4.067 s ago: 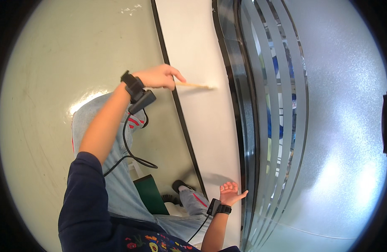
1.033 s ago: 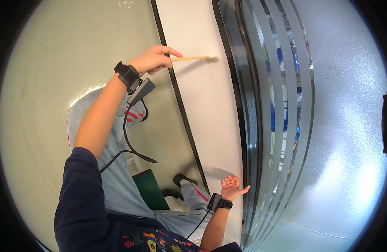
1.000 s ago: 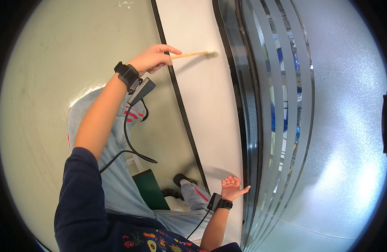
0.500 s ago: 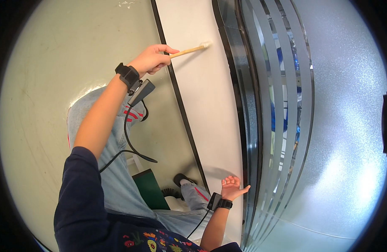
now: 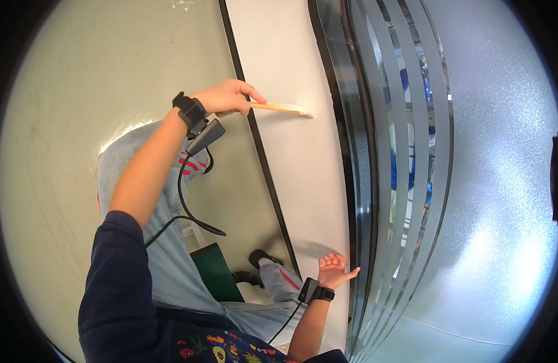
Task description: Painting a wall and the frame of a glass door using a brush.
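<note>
My left hand is closed on the light wooden handle of a slim brush, whose pale bristle end points right. The tip rests on or just over a long white panel that runs from the top of the view toward the bottom. Lower down, my right hand holds nothing; its palm is turned up, with the thumb stretched out to the right and the fingers slightly curled. It is in front of the panel's lower part, beside the black frame; whether it touches cannot be seen.
A black frame borders the panel on the right, beyond which is frosted glass with curved clear stripes. A dark strip edges the panel's left side, along the pale floor. A green box-like object and cables lie by my legs.
My left hand has moved down toward me and slightly right, carrying the brush along the panel. The brush now tilts slightly downward instead of upward. My right hand stays where it was.
</note>
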A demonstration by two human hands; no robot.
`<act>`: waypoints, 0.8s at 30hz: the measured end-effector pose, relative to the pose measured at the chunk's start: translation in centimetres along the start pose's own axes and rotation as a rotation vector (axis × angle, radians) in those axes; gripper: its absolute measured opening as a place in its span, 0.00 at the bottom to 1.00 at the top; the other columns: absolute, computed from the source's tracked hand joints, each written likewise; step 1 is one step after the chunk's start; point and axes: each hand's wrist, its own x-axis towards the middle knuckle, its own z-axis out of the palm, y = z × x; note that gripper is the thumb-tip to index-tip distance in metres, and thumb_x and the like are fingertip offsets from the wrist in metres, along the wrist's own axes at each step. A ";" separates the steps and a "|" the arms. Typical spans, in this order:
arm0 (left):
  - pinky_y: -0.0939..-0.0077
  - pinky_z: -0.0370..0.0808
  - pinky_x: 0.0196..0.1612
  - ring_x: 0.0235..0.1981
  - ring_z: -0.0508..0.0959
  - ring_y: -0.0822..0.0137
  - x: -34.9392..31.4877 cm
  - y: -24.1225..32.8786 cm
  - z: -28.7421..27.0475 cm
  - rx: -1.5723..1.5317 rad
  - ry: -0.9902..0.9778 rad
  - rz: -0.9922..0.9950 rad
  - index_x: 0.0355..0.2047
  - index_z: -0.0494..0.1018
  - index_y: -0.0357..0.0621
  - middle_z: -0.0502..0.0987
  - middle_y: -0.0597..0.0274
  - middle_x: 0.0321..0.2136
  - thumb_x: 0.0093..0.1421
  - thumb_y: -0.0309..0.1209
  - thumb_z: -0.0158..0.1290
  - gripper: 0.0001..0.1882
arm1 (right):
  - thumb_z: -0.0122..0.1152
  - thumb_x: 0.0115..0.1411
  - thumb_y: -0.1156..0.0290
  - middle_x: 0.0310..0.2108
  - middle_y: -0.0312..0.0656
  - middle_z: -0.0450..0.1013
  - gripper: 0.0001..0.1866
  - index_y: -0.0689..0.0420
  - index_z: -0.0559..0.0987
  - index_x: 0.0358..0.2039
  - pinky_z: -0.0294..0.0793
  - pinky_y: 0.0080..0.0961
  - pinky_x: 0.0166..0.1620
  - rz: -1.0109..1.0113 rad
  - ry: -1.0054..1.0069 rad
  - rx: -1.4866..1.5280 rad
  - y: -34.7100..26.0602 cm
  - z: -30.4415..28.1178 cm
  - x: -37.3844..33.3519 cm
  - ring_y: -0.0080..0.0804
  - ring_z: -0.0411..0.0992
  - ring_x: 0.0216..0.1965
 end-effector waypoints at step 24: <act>0.88 0.46 0.08 0.07 0.49 0.83 0.4 0.0 -0.7 -0.478 0.271 0.064 0.44 0.65 0.39 0.57 0.74 0.11 0.47 0.21 0.42 0.20 | 0.32 0.44 0.28 0.21 0.42 0.70 0.39 0.57 0.71 0.21 0.66 0.32 0.29 -0.016 0.022 0.000 -0.2 0.2 -0.1 0.35 0.67 0.23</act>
